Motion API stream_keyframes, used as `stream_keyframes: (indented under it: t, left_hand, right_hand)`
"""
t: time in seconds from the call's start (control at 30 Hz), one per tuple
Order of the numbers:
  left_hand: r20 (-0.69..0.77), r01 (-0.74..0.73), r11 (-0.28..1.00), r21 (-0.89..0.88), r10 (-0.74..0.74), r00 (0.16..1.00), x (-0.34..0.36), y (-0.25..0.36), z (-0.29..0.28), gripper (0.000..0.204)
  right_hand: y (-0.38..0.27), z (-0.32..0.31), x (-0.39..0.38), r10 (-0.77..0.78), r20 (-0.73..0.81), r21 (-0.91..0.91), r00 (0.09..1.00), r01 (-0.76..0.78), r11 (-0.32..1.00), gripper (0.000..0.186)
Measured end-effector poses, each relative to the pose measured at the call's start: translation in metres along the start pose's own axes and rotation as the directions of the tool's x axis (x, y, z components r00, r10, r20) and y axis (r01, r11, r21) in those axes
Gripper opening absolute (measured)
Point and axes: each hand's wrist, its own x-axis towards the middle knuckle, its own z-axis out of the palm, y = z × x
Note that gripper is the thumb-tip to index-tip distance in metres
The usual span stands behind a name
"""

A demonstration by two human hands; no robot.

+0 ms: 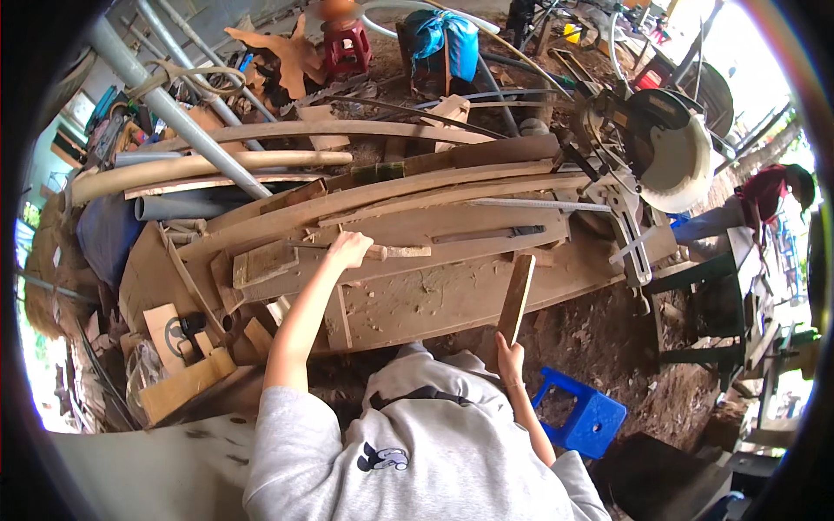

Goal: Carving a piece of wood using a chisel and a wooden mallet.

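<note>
My left hand (349, 249) is closed around a wooden-handled tool. Its rounded handle end (375, 252) sticks out on the right of my fist, and a thin part shows on the left; its exact kind is not clear. It is over the plank workbench (417, 300), beside a small wood block (265, 263). In my right hand (510, 358) is a flat wooden bar (518, 300), gripped at its lower end and pointing up and away, in front of the bench edge. A long tool with a brown handle and dark end (488, 234) lies farther back on the bench.
Long curved boards (373, 200) line the bench's far side. A miter saw (669, 148) stands at the right. A blue plastic stool (584, 415) is by my right arm. Wood offcuts (187, 382) pile up at left. Another person (764, 200) bends at far right.
</note>
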Motion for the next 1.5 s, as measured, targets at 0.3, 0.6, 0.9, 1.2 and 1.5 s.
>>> stream_keyframes:
  t: [0.3, 0.6, 0.9, 1.2, 1.5]
  left_hand:
    - [0.083, -0.257, 0.965, 0.052, 0.252, 0.964, 0.057, -0.01, -0.013, 0.017]
    - [-0.01, -0.222, 0.963, -0.154, 0.223, 0.975, 0.065, -0.017, 0.007, 0.036]
    - [-0.173, -0.167, 0.96, -0.224, 0.13, 0.976, 0.032, -0.016, -0.013, 0.054]
    - [0.009, -0.288, 0.943, -0.169, 0.294, 0.956, 0.037, 0.083, 0.045, 0.074]
    - [-0.146, -0.436, 0.897, -0.079, 0.422, 0.895, 0.038, 0.076, 0.073, 0.054]
  right_hand:
    - [0.023, -0.006, 0.005, 0.07, 0.031, -0.068, 0.997, -0.067, 0.995, 0.047]
    - [0.017, 0.003, 0.007, 0.137, 0.008, -0.107, 0.991, -0.135, 0.985, 0.05]
    - [-0.008, 0.028, 0.007, 0.106, -0.103, -0.036, 0.989, -0.111, 0.993, 0.046]
    - [-0.024, 0.054, 0.017, 0.116, -0.134, 0.068, 0.984, -0.107, 0.992, 0.04]
    - [-0.039, 0.034, 0.03, 0.278, 0.045, 0.163, 0.96, -0.281, 0.946, 0.042]
